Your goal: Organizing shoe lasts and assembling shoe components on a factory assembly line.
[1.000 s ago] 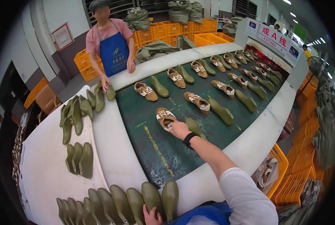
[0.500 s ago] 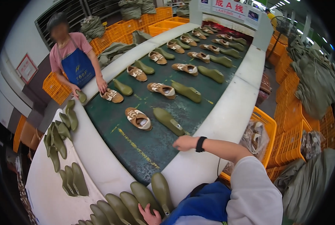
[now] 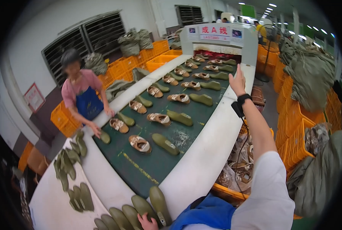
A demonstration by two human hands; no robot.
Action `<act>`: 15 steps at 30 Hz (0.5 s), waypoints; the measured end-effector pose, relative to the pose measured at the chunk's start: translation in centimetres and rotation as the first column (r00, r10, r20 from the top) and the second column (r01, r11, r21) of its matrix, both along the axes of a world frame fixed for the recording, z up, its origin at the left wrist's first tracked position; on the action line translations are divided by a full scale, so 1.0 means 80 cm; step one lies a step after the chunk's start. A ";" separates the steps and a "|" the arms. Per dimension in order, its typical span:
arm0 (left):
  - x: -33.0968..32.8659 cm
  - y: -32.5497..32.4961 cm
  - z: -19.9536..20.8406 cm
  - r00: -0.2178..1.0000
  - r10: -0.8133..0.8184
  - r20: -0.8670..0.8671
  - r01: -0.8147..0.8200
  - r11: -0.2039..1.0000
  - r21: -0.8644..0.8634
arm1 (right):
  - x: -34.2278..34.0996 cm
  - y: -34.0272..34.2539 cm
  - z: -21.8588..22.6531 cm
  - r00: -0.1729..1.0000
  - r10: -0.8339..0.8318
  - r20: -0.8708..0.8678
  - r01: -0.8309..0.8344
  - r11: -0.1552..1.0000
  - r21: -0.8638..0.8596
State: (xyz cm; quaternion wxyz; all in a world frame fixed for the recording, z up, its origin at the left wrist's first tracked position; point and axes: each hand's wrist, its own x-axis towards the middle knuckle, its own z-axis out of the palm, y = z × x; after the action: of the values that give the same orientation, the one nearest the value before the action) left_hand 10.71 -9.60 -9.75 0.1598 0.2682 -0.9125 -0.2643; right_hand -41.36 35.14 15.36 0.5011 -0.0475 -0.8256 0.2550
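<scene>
the olive-green shoe last [image 3: 142, 206] under the left hand [image 3: 148, 223] was smooth and faintly glossy, a solid, foot-shaped form whose rounded end pointed up and away from the fingers. the left fingers were spread over its lower side; i could not tell whether they gripped it or only rested there. just to their right stood a neighbouring last [image 3: 159, 203], with a small hole near its lower end, and to their left was a row of similar lasts [image 3: 119, 218], side by side.

the right hand [image 3: 237, 81] was stretched well ahead, its fingers straight and holding nothing; a black band [image 3: 244, 98] circled the wrist, and a thin dark cord [image 3: 249, 130] hung below it.

forward of the left fingers spread a dark green belt [image 3: 159, 166], scuffed and marked with broken yellow lines, edged by a smooth white border [image 3: 201, 161]. on it, brown shoes [image 3: 140, 144] with a suede-like surface and pale laces lay beside green lasts [image 3: 165, 143]. nearer than the right fingers, an orange crate [image 3: 226, 191] held shoes in crinkled clear plastic. well ahead and left of the left fingers, a person [image 3: 87, 101] in a pink top and blue apron had a hand on a single last [image 3: 105, 138].
</scene>
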 end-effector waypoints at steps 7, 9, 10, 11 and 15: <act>0.008 -0.005 -0.005 1.000 -0.014 -0.022 0.015 0.999 0.052 | 0.234 -0.195 -0.216 0.063 0.704 0.707 -0.802 0.458 -0.384; 0.008 -0.005 0.000 0.999 -0.023 -0.031 0.025 0.996 0.085 | 0.291 -0.248 -0.253 -0.093 0.562 0.822 -0.913 0.282 -0.296; 0.008 -0.005 0.003 1.000 0.015 -0.002 -0.015 0.995 0.102 | 0.313 -0.273 -0.261 -0.186 0.491 0.851 -0.947 0.140 -0.288; 0.007 -0.006 0.006 1.000 -0.020 -0.008 0.021 0.992 0.124 | 0.336 -0.298 -0.264 -0.265 0.460 0.848 -0.946 0.047 -0.320; 0.007 -0.009 0.013 0.999 -0.041 0.003 0.037 0.935 0.353 | 0.415 -0.379 -0.256 -0.382 0.364 0.849 -0.924 -0.176 -0.340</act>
State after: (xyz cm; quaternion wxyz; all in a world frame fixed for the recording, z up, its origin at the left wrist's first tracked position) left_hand 11.27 -10.35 -8.68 0.0990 0.2757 -0.8564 -0.4252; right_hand -8.20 4.81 -5.10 -0.3031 0.5985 -0.7170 0.1892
